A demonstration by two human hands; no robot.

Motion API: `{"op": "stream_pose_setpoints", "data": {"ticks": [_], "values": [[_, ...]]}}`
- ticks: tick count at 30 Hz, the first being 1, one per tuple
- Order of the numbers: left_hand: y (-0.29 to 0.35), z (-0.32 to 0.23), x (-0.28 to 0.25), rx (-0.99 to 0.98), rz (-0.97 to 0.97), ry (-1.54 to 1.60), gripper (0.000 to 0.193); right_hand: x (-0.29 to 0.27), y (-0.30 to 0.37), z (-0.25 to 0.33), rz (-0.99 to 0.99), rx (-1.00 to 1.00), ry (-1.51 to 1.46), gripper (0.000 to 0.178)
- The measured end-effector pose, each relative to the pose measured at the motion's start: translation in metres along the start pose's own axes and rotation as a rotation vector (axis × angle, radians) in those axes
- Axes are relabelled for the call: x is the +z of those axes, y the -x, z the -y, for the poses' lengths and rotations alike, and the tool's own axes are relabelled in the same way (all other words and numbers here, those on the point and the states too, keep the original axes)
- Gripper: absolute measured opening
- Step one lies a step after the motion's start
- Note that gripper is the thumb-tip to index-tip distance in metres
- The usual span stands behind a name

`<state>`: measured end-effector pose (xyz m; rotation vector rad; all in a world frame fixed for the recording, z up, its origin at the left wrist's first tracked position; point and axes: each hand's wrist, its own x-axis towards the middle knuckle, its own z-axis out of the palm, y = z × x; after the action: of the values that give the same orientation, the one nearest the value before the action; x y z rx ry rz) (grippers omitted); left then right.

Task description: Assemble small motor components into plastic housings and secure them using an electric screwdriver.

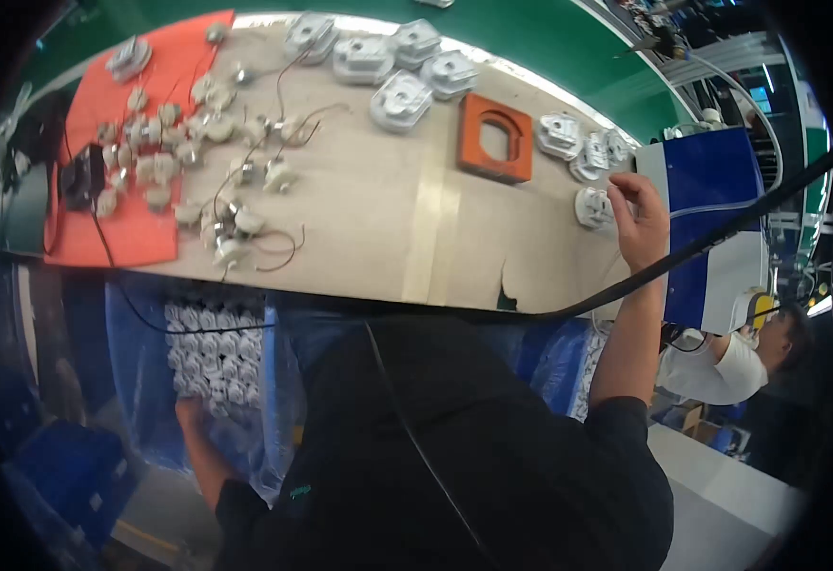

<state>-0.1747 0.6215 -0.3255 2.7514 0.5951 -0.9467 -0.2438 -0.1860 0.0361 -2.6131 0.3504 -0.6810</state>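
Observation:
At the right end of the bench, my right hand (pixel 641 221) is raised with thumb and fingertips brought close together. If anything is pinched there, it is too small to make out. A round white plastic housing (pixel 591 206) sits right beside those fingertips. My left hand (pixel 188 411) hangs low on the left, at the near edge of a tray of white plastic parts (pixel 215 352) standing in a blue-lined bin (pixel 140 381). Its fingers are mostly hidden, so what it touches does not show.
An orange square block with a round hole (pixel 468 150) lies among several white housings (pixel 401 101). Small wired motors (pixel 235 228) spread over the left bench and an orange-red mat (pixel 83 228). A blue-and-white machine (pixel 711 181) and black cable (pixel 702 246) flank my right arm; a co-worker (pixel 721 366) is beyond.

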Motion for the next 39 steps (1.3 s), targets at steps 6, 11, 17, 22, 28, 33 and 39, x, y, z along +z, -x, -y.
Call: {"op": "stream_pose_setpoints", "data": {"ticks": [6, 11, 17, 22, 28, 33, 39], "values": [[0.124, -0.118, -0.233, 0.365, -0.528, 0.436, 0.029, -0.022, -0.030, -0.004, -0.125, -0.002, -0.078, 0.017], [0.212, -0.378, -0.336, 1.144, -0.485, 0.739, 0.042, -0.001, -0.049, -0.013, -0.079, 0.146, -0.061, 0.019], [0.142, -0.703, -0.344, 1.677, -0.563, -0.218, 0.095, -0.006, -0.045, 0.002, -0.087, 0.105, -0.094, 0.021], [0.097, -0.822, -0.312, 1.466, -0.194, -0.654, 0.097, -0.021, -0.030, 0.007, -0.017, 0.104, -0.063, 0.024], [0.123, -0.795, -0.329, 1.626, -0.329, -0.135, 0.064, -0.032, -0.017, 0.007, -0.135, 0.119, -0.092, 0.024], [0.224, -0.701, -0.304, 1.523, -0.194, -0.182, 0.066, -0.017, -0.020, 0.003, -0.148, 0.058, -0.125, 0.025], [0.335, -0.649, -0.197, 1.558, -0.396, -0.419, 0.056, 0.004, -0.006, 0.004, -0.128, 0.066, -0.245, 0.026]]}}
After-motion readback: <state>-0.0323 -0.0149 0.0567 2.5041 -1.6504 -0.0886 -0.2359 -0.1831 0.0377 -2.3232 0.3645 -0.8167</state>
